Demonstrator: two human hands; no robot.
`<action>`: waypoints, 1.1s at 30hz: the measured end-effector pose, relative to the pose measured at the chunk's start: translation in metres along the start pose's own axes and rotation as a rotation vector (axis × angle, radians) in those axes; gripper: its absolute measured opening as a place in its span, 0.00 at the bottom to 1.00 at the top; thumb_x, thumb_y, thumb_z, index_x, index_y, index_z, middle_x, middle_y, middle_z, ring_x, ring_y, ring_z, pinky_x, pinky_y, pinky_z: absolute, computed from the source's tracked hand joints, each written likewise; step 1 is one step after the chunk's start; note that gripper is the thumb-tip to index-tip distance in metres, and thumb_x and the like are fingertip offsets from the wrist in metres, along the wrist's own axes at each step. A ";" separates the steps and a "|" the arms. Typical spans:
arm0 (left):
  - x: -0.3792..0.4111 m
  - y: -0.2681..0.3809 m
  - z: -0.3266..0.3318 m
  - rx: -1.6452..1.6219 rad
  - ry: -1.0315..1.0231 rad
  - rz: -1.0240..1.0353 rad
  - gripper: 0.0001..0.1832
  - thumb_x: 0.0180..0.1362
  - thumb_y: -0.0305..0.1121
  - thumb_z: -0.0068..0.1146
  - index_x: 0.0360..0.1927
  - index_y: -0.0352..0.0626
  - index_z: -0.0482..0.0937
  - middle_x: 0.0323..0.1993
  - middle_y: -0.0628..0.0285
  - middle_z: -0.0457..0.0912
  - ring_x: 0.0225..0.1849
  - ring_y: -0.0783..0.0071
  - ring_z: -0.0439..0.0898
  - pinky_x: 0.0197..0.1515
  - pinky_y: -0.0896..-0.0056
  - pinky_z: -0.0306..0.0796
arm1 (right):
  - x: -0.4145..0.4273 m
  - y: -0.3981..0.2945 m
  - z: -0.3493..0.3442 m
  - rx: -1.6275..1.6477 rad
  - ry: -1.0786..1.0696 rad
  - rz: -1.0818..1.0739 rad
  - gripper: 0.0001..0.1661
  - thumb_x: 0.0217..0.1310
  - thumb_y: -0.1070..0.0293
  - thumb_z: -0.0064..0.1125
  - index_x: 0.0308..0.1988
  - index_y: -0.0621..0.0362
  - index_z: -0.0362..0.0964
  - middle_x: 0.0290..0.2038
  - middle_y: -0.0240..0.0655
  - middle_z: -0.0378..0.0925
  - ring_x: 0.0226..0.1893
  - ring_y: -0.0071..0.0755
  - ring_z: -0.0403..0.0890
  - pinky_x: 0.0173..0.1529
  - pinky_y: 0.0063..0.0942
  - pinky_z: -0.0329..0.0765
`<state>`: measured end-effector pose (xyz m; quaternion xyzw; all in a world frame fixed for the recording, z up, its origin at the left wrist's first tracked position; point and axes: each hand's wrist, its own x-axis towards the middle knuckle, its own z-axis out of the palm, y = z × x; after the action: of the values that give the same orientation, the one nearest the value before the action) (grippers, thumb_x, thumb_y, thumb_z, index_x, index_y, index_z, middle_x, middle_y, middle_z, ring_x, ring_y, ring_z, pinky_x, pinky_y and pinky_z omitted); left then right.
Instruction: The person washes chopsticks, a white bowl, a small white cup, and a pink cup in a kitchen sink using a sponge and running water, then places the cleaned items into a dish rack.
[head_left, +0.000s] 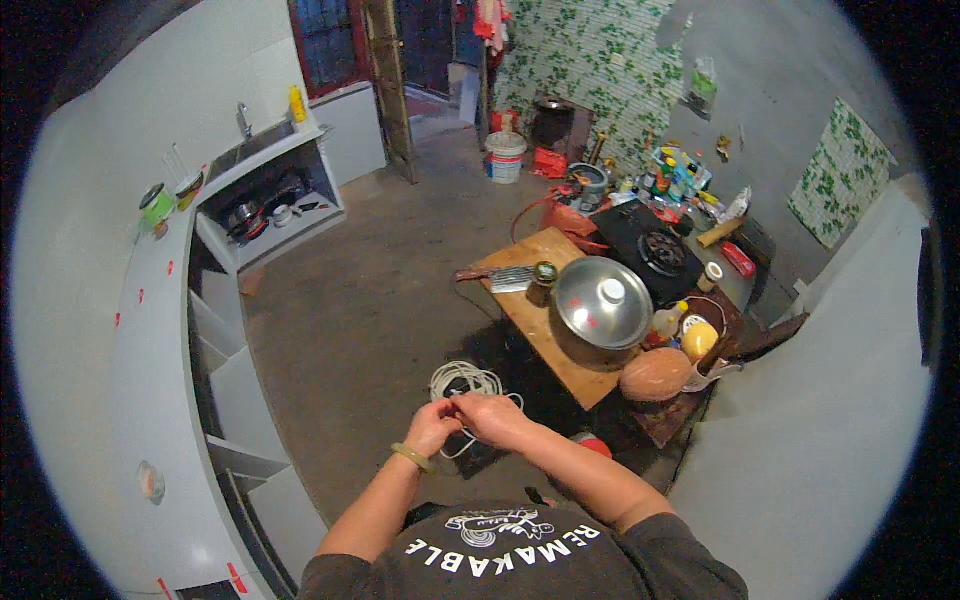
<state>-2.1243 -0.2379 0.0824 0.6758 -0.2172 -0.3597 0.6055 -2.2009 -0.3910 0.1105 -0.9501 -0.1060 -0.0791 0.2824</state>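
My left hand (433, 427), with a pale bangle (412, 456) at its wrist, meets my right hand (491, 420) in front of my body. Their fingers are pinched together on a white cable (466, 372), whose coiled loops show just beyond the fingertips. One loose loop hangs past my right hand and below it. The exact spot where the fingers grip is partly hidden by the hands.
To the right, a wooden table (536, 322) bears a cleaver (512, 279), a glass jar (541, 285) and a lidded metal pan (602, 304). A gas stove (660, 251) and a brown gourd (656, 375) adjoin it. A counter (161, 360) with open shelves runs along the left.
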 end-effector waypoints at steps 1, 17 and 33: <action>-0.010 0.005 -0.021 -0.024 0.024 -0.020 0.14 0.45 0.20 0.54 0.38 0.37 0.76 0.32 0.65 0.79 0.34 0.76 0.76 0.38 0.75 0.71 | 0.016 -0.013 0.013 0.004 -0.005 -0.016 0.12 0.56 0.69 0.51 0.41 0.58 0.69 0.33 0.43 0.76 0.34 0.49 0.78 0.34 0.41 0.75; -0.104 -0.006 -0.267 -0.222 0.364 -0.029 0.13 0.48 0.18 0.52 0.40 0.35 0.74 0.34 0.63 0.78 0.35 0.75 0.76 0.37 0.73 0.74 | 0.224 -0.158 0.126 0.072 -0.187 -0.279 0.17 0.57 0.66 0.51 0.47 0.58 0.67 0.36 0.42 0.76 0.36 0.48 0.79 0.36 0.40 0.76; 0.001 -0.004 -0.436 -0.311 0.532 -0.120 0.10 0.51 0.19 0.51 0.39 0.37 0.74 0.34 0.65 0.78 0.35 0.77 0.76 0.36 0.74 0.73 | 0.443 -0.114 0.187 0.177 -0.306 -0.382 0.17 0.57 0.65 0.53 0.47 0.55 0.69 0.38 0.41 0.77 0.35 0.48 0.79 0.36 0.41 0.77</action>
<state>-1.7971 0.0509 0.0812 0.6571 0.0468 -0.2344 0.7149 -1.7845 -0.1246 0.1076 -0.8854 -0.3315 0.0232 0.3249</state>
